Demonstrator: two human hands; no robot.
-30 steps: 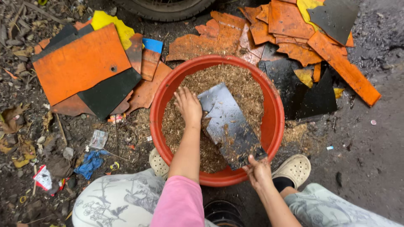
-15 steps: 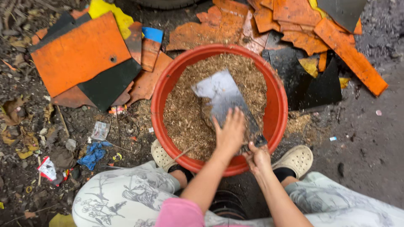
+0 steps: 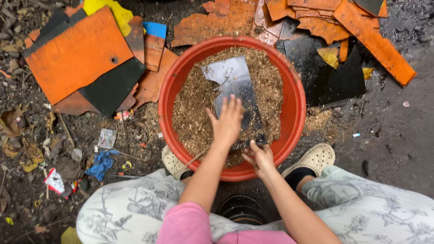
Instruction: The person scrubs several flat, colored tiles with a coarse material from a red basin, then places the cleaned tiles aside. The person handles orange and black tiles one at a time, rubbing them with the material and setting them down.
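A red plastic basin (image 3: pixel 168 105) full of brown sawdust-like material (image 3: pixel 190 108) stands on the ground between my knees. A dark shiny rectangular sheet (image 3: pixel 233 83) lies tilted inside it. My left hand (image 3: pixel 227 122) rests flat on the sheet's lower part, fingers spread. My right hand (image 3: pixel 257 156) grips the sheet's near edge at the basin's rim.
Orange (image 3: pixel 77 54) and black (image 3: pixel 113 86) flat boards lie to the left, with more orange and black pieces (image 3: pixel 334 68) at the upper right. Litter and a blue scrap (image 3: pixel 101 163) sit on the dirt at left. My cream clogs (image 3: pixel 314 159) flank the basin.
My left hand moved from the sawdust on the left onto the sheet and slid down it. The sheet now lies straighter and further up in the basin.
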